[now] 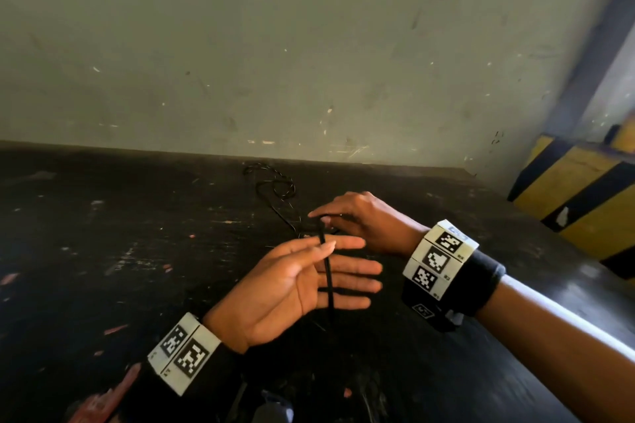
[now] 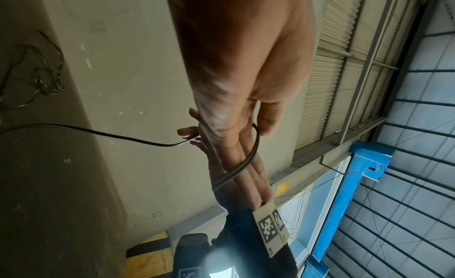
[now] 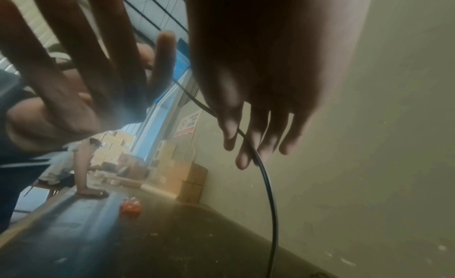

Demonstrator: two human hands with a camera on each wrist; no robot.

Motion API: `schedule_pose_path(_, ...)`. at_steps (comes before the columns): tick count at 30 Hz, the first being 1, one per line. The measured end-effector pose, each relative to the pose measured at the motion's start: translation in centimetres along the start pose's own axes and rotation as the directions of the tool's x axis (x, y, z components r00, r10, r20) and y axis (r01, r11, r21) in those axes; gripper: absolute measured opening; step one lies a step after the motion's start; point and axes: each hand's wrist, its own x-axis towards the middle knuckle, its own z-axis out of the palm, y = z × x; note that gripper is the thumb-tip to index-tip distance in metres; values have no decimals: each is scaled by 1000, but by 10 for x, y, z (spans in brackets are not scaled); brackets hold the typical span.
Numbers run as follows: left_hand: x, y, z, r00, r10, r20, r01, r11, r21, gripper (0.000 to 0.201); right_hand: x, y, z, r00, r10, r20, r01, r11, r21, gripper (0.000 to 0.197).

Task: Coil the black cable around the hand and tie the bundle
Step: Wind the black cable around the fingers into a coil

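Note:
My left hand (image 1: pixel 309 278) is held palm up over the table with its fingers straight and pointing right. The black cable (image 1: pixel 328 275) runs across those fingers, and the thumb presses it against the index finger. In the left wrist view the cable (image 2: pixel 251 155) crosses the fingers and its short end hangs off the little-finger side. Just beyond, my right hand (image 1: pixel 354 216) pinches the cable between thumb and fingertips; the right wrist view shows the cable (image 3: pixel 267 185) leaving those fingers (image 3: pixel 243 157). The loose remainder (image 1: pixel 275 182) lies tangled near the table's far edge.
A dark, scuffed table (image 1: pixel 137 233) stands against a grey wall (image 1: pixel 309 45). To the right is a yellow-and-black striped barrier (image 1: pixel 567 189). A red object (image 1: pixel 103 398) lies at the near left. Stacked cardboard boxes (image 3: pixel 187 181) and a person stand farther off.

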Motion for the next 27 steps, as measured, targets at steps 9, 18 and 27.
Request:
schedule_pose_path(9, 18, -1, 3, 998, 57, 17, -58, 997, 42, 37, -13, 6, -6, 998, 67, -19, -66, 996, 66, 27)
schedule_pose_path(18, 54, 18, -26, 949, 256, -182, -266, 964, -30, 45, -38, 2, 30, 962, 187, 198, -241, 925, 293, 20)
schedule_pose_path(27, 60, 23, -54, 914, 344, -215, -338, 939, 66, 43, -51, 10, 37, 888, 242, 390, -359, 896, 261, 38)
